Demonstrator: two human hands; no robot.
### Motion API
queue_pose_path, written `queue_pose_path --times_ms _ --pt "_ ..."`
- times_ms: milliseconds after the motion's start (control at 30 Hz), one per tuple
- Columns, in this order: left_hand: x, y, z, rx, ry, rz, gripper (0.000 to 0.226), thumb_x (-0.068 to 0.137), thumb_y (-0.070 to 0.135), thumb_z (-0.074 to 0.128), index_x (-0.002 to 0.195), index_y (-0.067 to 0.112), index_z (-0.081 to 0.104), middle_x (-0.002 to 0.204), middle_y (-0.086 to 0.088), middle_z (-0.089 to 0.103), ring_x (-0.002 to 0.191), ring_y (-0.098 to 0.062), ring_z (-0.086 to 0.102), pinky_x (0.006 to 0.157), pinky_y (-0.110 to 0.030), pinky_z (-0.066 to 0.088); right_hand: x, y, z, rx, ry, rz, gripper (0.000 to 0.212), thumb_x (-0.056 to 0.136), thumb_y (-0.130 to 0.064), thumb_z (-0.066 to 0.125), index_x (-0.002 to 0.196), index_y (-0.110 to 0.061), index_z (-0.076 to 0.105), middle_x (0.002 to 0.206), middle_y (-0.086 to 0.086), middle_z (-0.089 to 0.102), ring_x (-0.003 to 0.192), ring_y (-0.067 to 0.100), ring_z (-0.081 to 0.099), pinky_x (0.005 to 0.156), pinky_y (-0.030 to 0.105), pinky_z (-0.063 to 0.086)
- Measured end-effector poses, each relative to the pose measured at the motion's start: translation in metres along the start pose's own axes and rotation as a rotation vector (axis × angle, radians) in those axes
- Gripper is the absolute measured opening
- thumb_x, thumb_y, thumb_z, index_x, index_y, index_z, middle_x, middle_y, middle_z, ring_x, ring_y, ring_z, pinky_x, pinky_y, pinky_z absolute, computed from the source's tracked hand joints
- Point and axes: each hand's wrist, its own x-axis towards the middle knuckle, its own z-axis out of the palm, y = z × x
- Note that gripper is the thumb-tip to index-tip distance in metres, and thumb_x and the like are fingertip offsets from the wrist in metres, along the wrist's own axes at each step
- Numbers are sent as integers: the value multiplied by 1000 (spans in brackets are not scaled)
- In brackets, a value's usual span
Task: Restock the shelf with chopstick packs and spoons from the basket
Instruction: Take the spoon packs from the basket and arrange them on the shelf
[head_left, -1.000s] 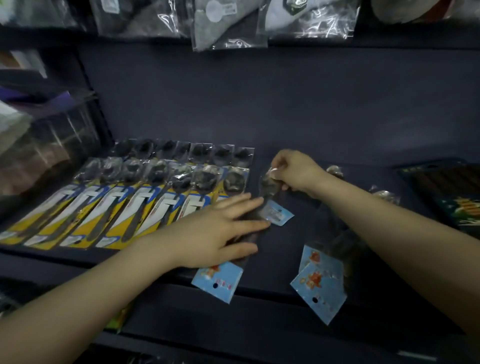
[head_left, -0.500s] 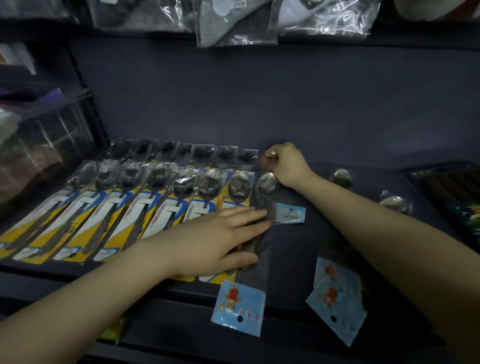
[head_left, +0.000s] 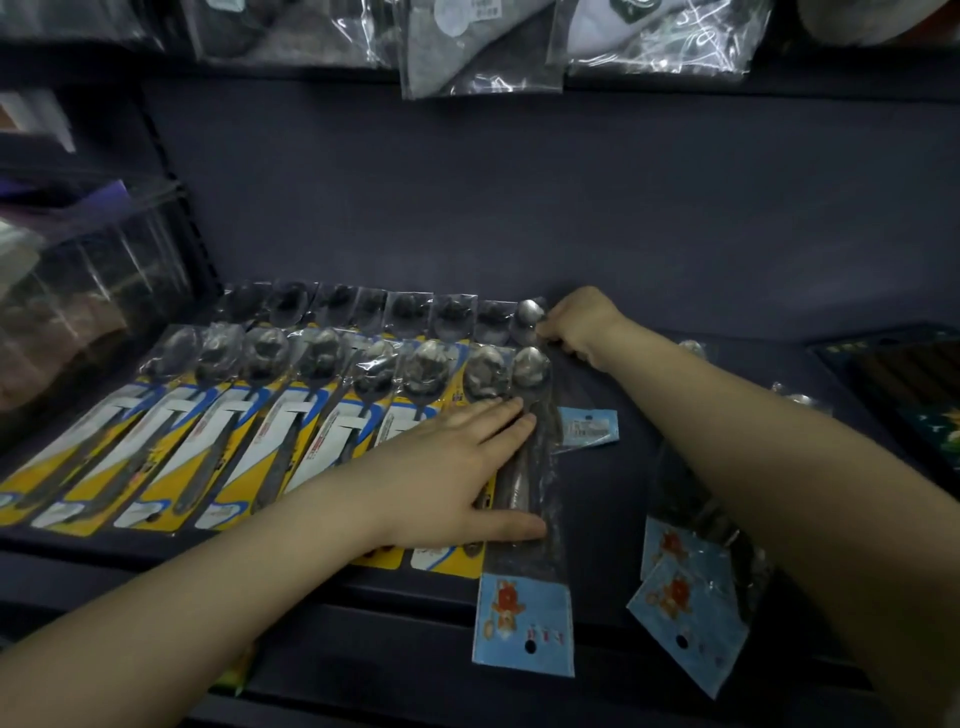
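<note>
Closest to the camera, bottom centre, the light blue cardboard header of a clear plastic spoon pack hangs over the front lip of the dark shelf. That pack runs up the middle of the frame with its steel spoon bowl at the far end. To the lower right, two more clear spoon packs with blue header cards lie crossed over each other, partly hidden under the right forearm.

The left hand lies flat on the shelf at centre frame, fingers spread out straight, thumb pressing on the handle part of that clear pack and the other fingers lying over the rightmost yellow one; it pins them down, not gripping anything.

Running left from it is a row of spoon packs on yellow and blue backing cards, side by side and angled, touching edge to edge. Just right of the left fingertips sits a small blue price label card.

Further back, a second row of dark clear-bagged spoons lines the rear of the shelf. The right hand is at the right end of that row, fingers curled closed; looks like it's pinching the edge of the last bag there, but it's dim so I can't swear to it.

Far right edge there's a dark flat box with green print, and along the top hang clear bags of grey cloth
</note>
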Motion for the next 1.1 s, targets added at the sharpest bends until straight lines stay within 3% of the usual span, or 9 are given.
queue_pose_path --times_ms 167,467,567,633,700,800,933,967,1100 --pt "0 -1 3 -7 -3 12 87 82 65 37 145 28 -9 156 4 -17 142 -10 -13 110 -21 -6 1 -6 2 375 24 142 9 91 -2 51 83 -5 51 65 6 49 22 6 46 25 12 36" --pt "-4 -2 3 11 -3 26 85 81 67 35 145 31 -7 156 5 -14 143 -11 -11 115 -26 -1 7 -2 9 360 107 50 24 89 0 51 66 -8 50 70 10 58 28 10 55 30 16 42" --pt "-4 -2 2 -7 13 13 88 80 72 31 145 28 -7 157 6 -12 143 -10 -11 114 -26 -1 0 4 -10 109 73 -78 9 87 -5 55 78 -6 55 79 13 61 63 16 69 69 32 59" --pt "-3 0 -1 -8 64 26 92 75 78 22 146 27 -4 157 6 -8 143 -10 -9 115 -27 1 -13 13 -37 -174 161 -244 8 87 -9 55 89 -5 62 88 15 63 87 26 63 89 41 48" --pt "-1 6 -8 -1 169 65 94 70 80 15 147 26 6 157 6 3 143 -10 0 114 -26 7 -32 27 -67 -470 215 -354 22 87 -13 57 105 -4 65 110 13 66 106 28 60 93 36 44" --pt "8 22 -20 -27 337 124 79 75 66 20 140 24 32 146 4 36 133 -13 32 111 -29 28 -49 55 -100 -681 76 -196 41 84 -26 65 117 -3 58 123 15 60 114 32 55 90 33 42" --pt "24 46 -24 -125 467 107 63 77 57 29 124 22 53 123 5 58 112 -16 56 90 -38 49 -43 81 -106 -473 50 -116 13 82 -17 67 72 -10 62 88 14 61 89 24 58 73 26 38" --pt "27 52 -23 -165 485 106 58 79 55 35 122 21 54 121 5 60 110 -15 57 90 -36 49 -41 83 -107 -328 73 -131 24 83 -11 66 61 -14 57 80 13 60 81 22 56 72 27 39" --pt "44 69 -25 -356 513 36 40 88 35 54 124 17 52 121 1 61 105 -10 56 84 -15 39 -52 75 -127 263 125 -244 26 87 -5 58 66 -19 53 67 4 55 57 11 49 50 19 41"
